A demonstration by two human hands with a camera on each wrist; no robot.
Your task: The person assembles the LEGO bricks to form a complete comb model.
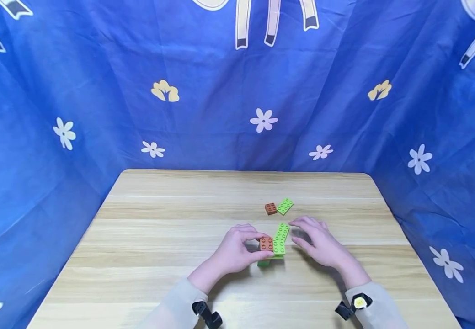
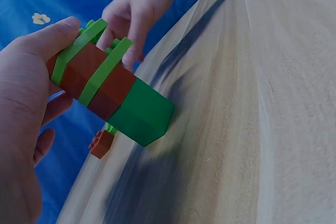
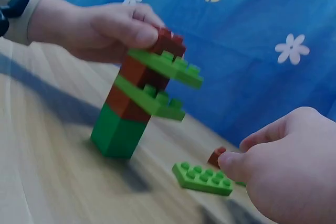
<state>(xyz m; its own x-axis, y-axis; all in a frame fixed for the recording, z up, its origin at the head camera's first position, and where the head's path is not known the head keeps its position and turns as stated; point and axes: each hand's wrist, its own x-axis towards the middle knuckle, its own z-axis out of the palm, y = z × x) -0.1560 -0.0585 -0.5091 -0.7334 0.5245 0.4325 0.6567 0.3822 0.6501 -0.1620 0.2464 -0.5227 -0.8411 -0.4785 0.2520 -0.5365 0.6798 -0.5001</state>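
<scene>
A tower of toy building bricks (image 3: 137,80) stands on the table, with a dark green brick (image 2: 144,111) at its base. Above that, brown bricks alternate with two light green plates that jut out to one side. My left hand (image 1: 234,249) pinches the brown brick (image 1: 266,243) on top between thumb and fingers. To the right of the tower, my right hand (image 1: 321,242) holds nothing, its thumb and fingers apart. Nearest its fingertips lies a loose light green plate (image 3: 203,179), partly overlapped by the tower in the head view.
Farther back on the wooden table (image 1: 159,205) lie a loose brown brick (image 1: 270,209) and another light green plate (image 1: 285,206), side by side. A blue cloth (image 1: 204,114) with flowers hangs behind the table and along both sides.
</scene>
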